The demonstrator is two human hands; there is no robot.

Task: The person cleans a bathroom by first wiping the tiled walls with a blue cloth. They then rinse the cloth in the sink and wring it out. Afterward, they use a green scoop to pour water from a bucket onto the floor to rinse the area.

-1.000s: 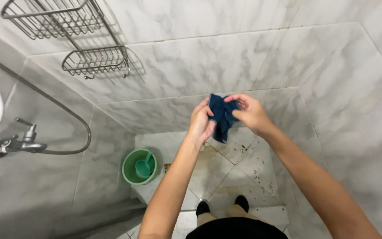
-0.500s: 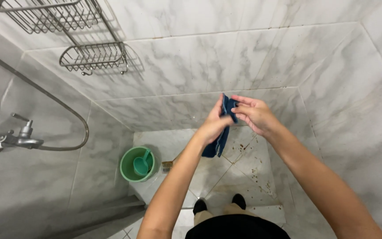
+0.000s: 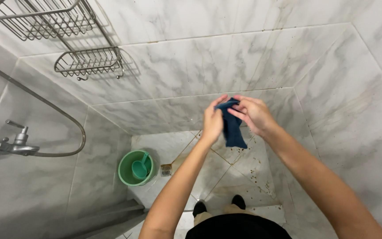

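Left hand (image 3: pixel 213 120) and right hand (image 3: pixel 254 114) each grip closed on 1 dark blue cloth (image 3: pixel 233 128) above a green bucket (image 3: pixel 134 168).

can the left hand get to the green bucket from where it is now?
Probably not without stooping. The left hand and right hand both grip the dark blue cloth at chest height, while the green bucket sits on the floor by the left wall. Nothing blocks the path down.

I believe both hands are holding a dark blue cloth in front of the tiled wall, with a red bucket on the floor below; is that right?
Not quite: the bucket is green, not red, as the head view shows. The rest stands: the left hand and right hand hold a dark blue cloth in front of the tiled wall.
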